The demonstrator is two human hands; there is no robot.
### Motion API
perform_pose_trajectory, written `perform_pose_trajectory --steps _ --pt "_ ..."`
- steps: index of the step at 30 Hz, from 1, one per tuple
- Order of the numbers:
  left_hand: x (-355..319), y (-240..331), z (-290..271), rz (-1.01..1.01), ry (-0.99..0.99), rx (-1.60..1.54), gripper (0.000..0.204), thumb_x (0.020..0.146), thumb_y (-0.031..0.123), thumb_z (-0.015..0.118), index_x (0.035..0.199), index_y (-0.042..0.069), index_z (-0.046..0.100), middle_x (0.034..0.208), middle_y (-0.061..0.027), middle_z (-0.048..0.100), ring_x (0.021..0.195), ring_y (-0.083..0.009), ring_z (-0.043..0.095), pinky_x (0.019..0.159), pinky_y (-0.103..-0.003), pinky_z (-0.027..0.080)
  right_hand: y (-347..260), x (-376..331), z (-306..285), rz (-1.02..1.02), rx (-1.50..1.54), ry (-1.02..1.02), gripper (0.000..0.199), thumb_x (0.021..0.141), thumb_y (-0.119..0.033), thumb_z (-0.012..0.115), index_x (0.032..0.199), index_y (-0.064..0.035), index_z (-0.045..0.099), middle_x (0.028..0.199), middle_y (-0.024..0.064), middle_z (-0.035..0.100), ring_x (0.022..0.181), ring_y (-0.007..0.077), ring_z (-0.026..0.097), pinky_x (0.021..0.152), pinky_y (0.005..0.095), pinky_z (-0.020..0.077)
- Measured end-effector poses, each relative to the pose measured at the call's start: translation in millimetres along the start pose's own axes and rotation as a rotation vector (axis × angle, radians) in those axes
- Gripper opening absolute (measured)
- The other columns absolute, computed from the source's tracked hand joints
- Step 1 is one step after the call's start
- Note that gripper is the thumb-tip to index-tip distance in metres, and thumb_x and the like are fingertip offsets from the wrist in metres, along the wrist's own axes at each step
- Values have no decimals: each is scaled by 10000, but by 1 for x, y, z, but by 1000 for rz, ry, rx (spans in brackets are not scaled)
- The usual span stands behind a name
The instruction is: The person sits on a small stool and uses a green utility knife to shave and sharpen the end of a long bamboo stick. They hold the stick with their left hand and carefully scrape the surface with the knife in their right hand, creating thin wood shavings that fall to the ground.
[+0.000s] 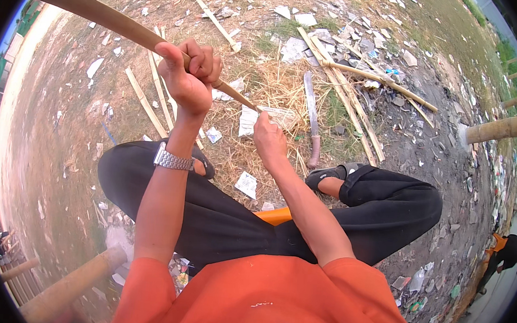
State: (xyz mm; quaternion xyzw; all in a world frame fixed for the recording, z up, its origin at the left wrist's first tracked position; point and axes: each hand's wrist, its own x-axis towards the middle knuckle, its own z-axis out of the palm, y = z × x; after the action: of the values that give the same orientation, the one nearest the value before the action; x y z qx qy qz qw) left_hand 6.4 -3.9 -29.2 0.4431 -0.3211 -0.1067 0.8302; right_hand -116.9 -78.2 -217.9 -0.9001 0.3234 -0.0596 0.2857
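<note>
A long tan bamboo strip slants from the upper left down to the middle, its near end thinner. My left hand, with a metal watch on its wrist, has its fingers curled round the strip and the thumb lying along it. At the strip's lower end, my right hand is closed on the tip; its fingertips are partly hidden. A machete with a brown handle lies on the ground to the right of my right hand, touching neither hand. Under my hands are straw-like shavings.
Split bamboo lengths lie beyond the machete, and more strips lie left of my hands. An orange seat shows between my legs. Bamboo posts stand right and lower left. Another person is far right. Litter and rubble dot the ground.
</note>
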Motion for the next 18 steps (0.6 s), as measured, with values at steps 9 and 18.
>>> perform_pose_trajectory --steps 9,18 --pt "-20 1 19 9 -172 19 653 860 723 322 613 121 271 525 47 199 462 -78 134 437 -258 140 36 14 23 220 105 -77 272 942 -243 390 1059 -12 474 877 328 609 864 492 599 755 562 478" --pt "11 3 -23 -71 -20 -55 644 861 724 321 608 136 253 510 58 188 449 -80 126 439 -266 129 78 31 32 305 709 -314 341 964 -349 366 1017 -36 488 812 254 628 733 437 592 696 550 447"
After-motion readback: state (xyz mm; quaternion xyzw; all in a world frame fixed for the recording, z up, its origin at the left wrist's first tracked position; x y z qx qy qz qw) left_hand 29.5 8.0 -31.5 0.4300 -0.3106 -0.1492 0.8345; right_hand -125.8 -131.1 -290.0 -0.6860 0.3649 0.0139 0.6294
